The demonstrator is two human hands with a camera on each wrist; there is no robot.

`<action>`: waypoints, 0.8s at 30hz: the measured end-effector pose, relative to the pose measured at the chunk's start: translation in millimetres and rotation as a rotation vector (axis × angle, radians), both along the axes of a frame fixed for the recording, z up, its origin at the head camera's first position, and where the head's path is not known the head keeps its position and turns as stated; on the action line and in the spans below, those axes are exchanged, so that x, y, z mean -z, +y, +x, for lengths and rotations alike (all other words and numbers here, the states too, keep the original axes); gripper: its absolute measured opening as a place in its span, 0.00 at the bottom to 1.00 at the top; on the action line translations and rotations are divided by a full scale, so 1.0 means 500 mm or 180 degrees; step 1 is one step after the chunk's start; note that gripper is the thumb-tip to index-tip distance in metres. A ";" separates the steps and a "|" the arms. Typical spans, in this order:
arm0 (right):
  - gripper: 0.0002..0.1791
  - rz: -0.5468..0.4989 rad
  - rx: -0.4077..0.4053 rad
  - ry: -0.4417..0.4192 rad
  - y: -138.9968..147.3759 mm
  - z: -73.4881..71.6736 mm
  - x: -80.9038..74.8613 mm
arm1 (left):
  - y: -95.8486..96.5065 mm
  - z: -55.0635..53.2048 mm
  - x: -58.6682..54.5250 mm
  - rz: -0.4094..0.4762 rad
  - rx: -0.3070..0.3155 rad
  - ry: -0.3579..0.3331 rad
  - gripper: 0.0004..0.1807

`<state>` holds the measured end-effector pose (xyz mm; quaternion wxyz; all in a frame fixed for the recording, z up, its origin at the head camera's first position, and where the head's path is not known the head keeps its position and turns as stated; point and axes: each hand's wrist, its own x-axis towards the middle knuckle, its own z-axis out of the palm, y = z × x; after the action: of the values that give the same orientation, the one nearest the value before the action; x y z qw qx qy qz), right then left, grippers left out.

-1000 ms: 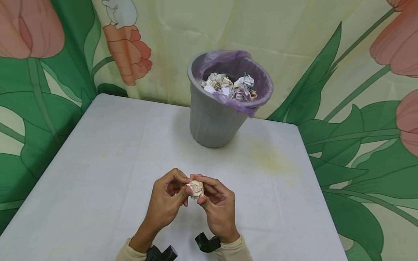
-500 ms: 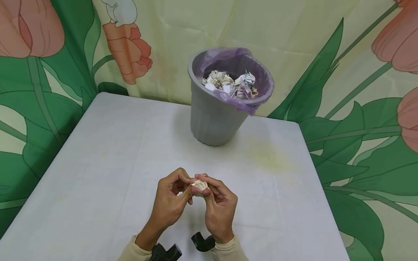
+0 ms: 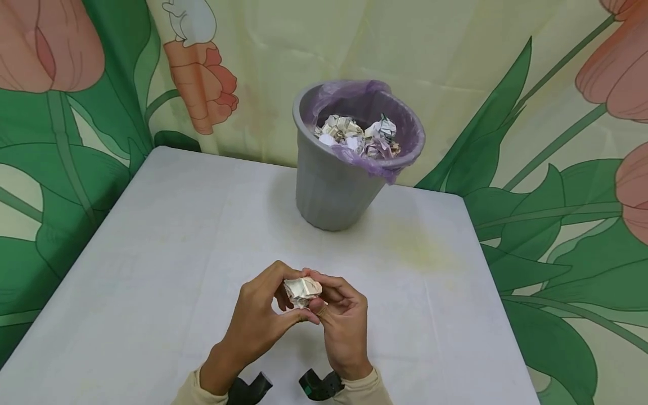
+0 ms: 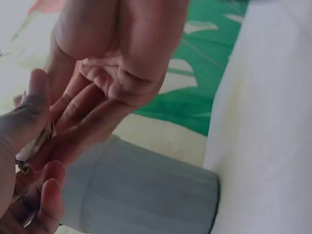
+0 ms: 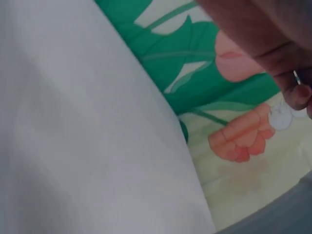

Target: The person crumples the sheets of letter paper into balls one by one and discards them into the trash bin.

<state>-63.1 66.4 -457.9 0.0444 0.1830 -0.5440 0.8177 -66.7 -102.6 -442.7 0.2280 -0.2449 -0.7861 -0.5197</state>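
A small cream ball of crumpled paper [image 3: 302, 291] is held up between both hands, in front of the bin. The right hand [image 3: 345, 326] pinches its right side between thumb and fingertips. Around its far and left side curl the fingers of the left hand [image 3: 255, 315], whose thumb reaches along underneath toward the right thumb. In the left wrist view a sliver of the paper [image 4: 36, 145] shows among the fingers, most of it hidden. The right wrist view catches only part of a hand at its upper right corner.
A grey bin [image 3: 331, 194] with a purple liner [image 3: 376, 164] stands at the back of the white-covered table [image 3: 202, 236]. Several crumpled paper balls [image 3: 341, 130] lie inside it. Behind the table hangs a printed curtain [image 3: 268, 56] with flowers and a rabbit.
The left thumb has moved off the front of the paper ball and down below it, so more of the ball shows. The right hand keeps its pinch. The bin stays put.
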 end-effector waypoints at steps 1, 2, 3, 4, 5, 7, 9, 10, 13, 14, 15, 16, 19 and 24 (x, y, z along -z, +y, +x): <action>0.22 -0.0058 -0.0056 -0.0131 -0.001 0.003 -0.003 | -0.002 0.000 0.001 -0.0095 -0.0038 0.0121 0.38; 0.21 -0.0108 -0.0109 -0.0272 -0.001 0.005 -0.006 | -0.003 -0.001 0.002 -0.0178 -0.0071 0.0197 0.38; 0.20 -0.0140 -0.0143 -0.0399 0.000 0.008 -0.009 | -0.004 -0.001 0.003 -0.0238 -0.0084 0.0254 0.37; 0.19 -0.0159 -0.0173 -0.0523 0.001 0.010 -0.011 | -0.006 -0.001 0.005 -0.0288 -0.0089 0.0300 0.35; 0.19 -0.0157 -0.0200 -0.0620 0.002 0.011 -0.014 | -0.007 -0.001 0.006 -0.0308 -0.0081 0.0322 0.34; 0.19 -0.0104 -0.0237 -0.0746 0.006 0.012 -0.018 | -0.009 -0.001 0.009 -0.0278 -0.0058 0.0310 0.31; 0.20 -0.0024 -0.0251 -0.0806 0.008 0.011 -0.021 | -0.010 -0.001 0.011 -0.0189 -0.0027 0.0276 0.30; 0.20 0.0014 -0.0251 -0.0833 0.009 0.010 -0.021 | -0.011 -0.001 0.012 -0.0145 -0.0014 0.0260 0.30; 0.22 0.0170 -0.0196 -0.0859 0.012 0.006 -0.023 | -0.012 0.000 0.017 -0.0075 -0.0012 0.0219 0.30; 0.23 0.0215 -0.0169 -0.0876 0.012 0.005 -0.024 | -0.012 0.000 0.018 -0.0088 -0.0034 0.0220 0.31; 0.23 0.0265 -0.0143 -0.0891 0.013 0.004 -0.024 | -0.012 0.001 0.020 -0.0105 -0.0062 0.0218 0.31; 0.24 0.0310 -0.0118 -0.0911 0.014 0.003 -0.024 | -0.011 0.002 0.020 -0.0137 -0.0101 0.0195 0.32; 0.23 0.0426 -0.0038 -0.0967 0.016 0.000 -0.028 | -0.010 0.004 0.020 -0.0235 -0.0242 0.0156 0.33; 0.23 0.0602 -0.0052 -0.1011 0.025 -0.005 -0.034 | -0.011 0.006 0.018 -0.0328 -0.0320 0.0097 0.38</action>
<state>-65.5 78.8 -441.1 -0.0661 0.0594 -0.6171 0.7818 -63.7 -107.9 -451.8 0.2529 -0.2244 -0.8196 -0.4626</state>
